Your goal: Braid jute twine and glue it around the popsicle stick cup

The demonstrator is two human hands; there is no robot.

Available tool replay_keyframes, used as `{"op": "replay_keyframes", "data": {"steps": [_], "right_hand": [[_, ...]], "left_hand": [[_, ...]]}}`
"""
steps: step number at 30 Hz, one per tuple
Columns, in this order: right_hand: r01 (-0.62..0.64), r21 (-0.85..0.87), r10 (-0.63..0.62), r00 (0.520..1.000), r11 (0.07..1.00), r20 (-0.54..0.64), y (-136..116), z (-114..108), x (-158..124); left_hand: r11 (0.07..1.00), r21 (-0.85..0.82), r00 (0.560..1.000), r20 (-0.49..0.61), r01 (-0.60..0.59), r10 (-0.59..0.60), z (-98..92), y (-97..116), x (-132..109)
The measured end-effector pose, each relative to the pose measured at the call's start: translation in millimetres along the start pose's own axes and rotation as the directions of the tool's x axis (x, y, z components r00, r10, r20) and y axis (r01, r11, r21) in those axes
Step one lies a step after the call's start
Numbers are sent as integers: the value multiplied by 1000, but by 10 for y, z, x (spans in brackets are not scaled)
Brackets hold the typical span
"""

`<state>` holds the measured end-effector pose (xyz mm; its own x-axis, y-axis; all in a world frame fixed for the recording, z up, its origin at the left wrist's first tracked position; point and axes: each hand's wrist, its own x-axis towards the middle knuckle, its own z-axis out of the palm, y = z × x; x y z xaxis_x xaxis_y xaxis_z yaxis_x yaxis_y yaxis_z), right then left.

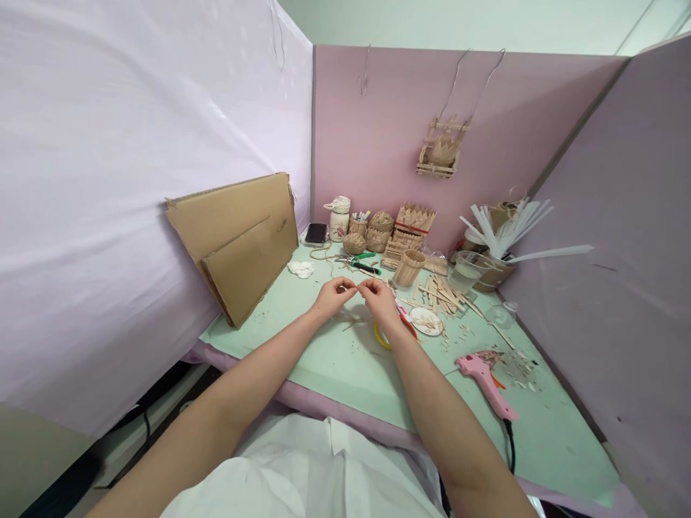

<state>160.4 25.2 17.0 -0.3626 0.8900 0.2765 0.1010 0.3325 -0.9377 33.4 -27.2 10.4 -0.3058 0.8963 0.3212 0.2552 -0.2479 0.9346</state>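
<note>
My left hand (332, 296) and my right hand (378, 298) meet over the middle of the table, thumbs and forefingers pinched with their tips almost touching. Whatever lies between the fingertips is too small to make out. Below them, thin strands of twine (353, 320) rest on the green tabletop. Partly covered by my right hand and wrist are scissors with a yellow and red handle (382, 337). Just beyond stands a round cup made of wooden sticks (409, 269). A white dish (426, 321) with small wood bits sits right of my right wrist.
A pink glue gun (489, 385) with a black cord lies at the right. Wooden sticks (443, 293) are scattered behind the dish. Cardboard sheets (242, 244) lean at the left. Green-handled pliers (367, 267), a twine ball (354, 243) and a white bottle (340, 219) stand farther back.
</note>
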Motion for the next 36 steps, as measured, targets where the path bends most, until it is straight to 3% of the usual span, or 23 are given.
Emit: {"op": "replay_keyframes", "data": {"steps": [5,13,27,36], "right_hand": [[24,-8,-23,1000,1000,7,31,0,11],[41,-35,-40,998,999,50,56,8,8],[73,-135,-69,997,988,32,45,-9,6],[28,-130,-23,999,991,39,49,6,-1]], "left_hand": [[999,-41,1000,-6,27,-27,-14,14,2],[971,-130,980,46,199,-194,1,1,-2],[928,-286,970,48,240,-237,-2,-10,18],[819,-401,909,257,410,-329,-53,55,-5]]}}
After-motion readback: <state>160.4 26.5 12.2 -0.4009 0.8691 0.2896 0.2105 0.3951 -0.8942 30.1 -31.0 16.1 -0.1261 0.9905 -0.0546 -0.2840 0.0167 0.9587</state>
